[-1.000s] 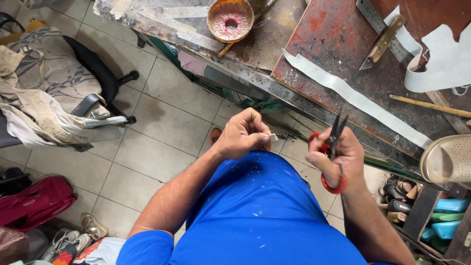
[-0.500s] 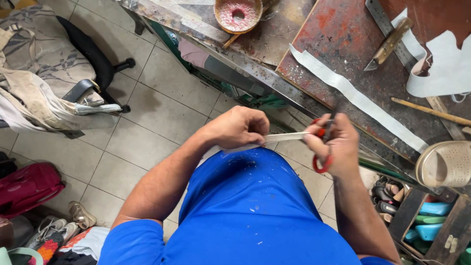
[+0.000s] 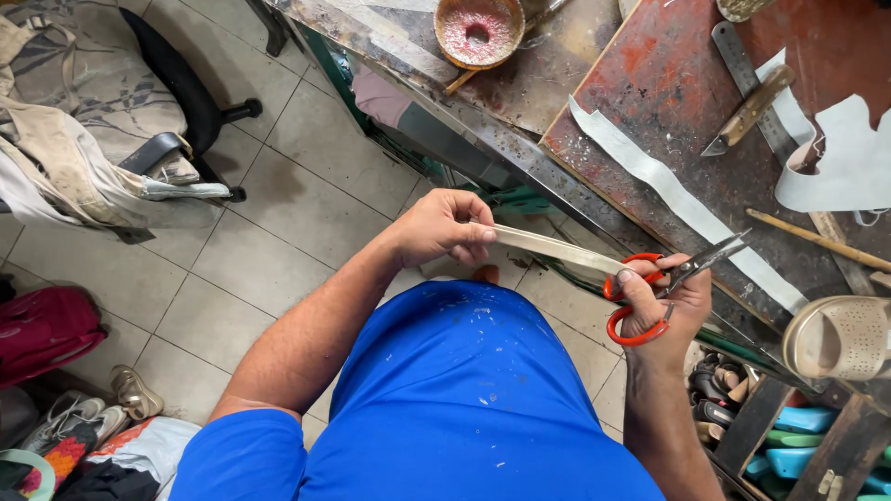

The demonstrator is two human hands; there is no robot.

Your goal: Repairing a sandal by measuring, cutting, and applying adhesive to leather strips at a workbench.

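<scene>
Both hands now stretch the pale strip (image 3: 557,248): left hand (image 3: 447,227) pinches its end, right hand (image 3: 664,301) grips the red scissors (image 3: 664,278), blades opened since a moment ago.

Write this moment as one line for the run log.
left hand: pinches strip end | right hand: holds red-handled scissors at strip | workbench ahead

My right hand (image 3: 670,299) grips scissors (image 3: 664,278) with orange-red handles and grey steel blades. The strip (image 3: 557,247) running from them to my left hand (image 3: 447,225) is pale cream. Below my grip, my shirt (image 3: 455,399) is bright blue, flecked white. Beyond the scissors, the board (image 3: 668,83) is rust-red, carrying a whitish-grey band (image 3: 677,199).
</scene>
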